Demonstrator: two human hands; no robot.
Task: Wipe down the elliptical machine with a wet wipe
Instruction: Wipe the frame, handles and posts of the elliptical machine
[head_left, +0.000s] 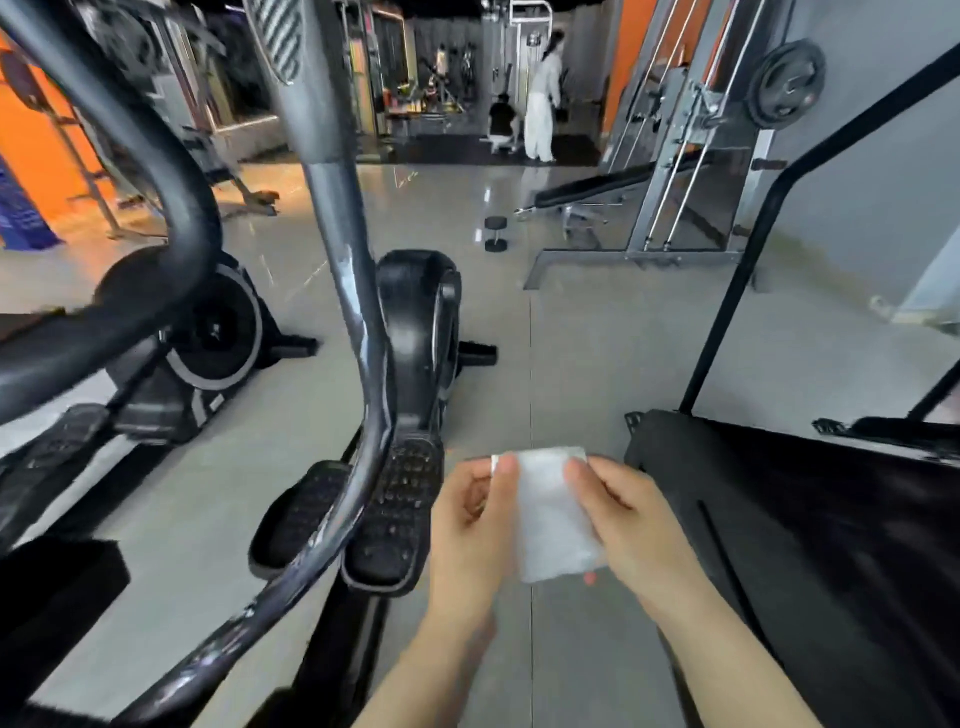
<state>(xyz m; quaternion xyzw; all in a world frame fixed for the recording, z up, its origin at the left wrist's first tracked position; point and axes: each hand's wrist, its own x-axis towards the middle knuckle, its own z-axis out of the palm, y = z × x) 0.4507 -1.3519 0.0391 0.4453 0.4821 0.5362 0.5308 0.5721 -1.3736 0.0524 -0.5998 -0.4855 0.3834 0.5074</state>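
Observation:
A folded white wet wipe (548, 514) is held between both hands over the grey floor, just right of the elliptical machine. My left hand (467, 525) pinches its upper left corner with thumb and fingers. My right hand (631, 525) grips its right edge, thumb on top. The elliptical machine (415, 332) stands left of the hands, with a black flywheel housing, two studded black pedals (397, 514) and a curved grey handlebar (358, 322) running from top to bottom left. Neither hand touches the machine.
A second elliptical (218, 332) stands at the left. A black treadmill (789, 519) with an upright rail lies at the right. Further back are a weight bench (608, 192), a cable rack (696, 150), a dumbbell (496, 234) on the floor and two people (540, 98).

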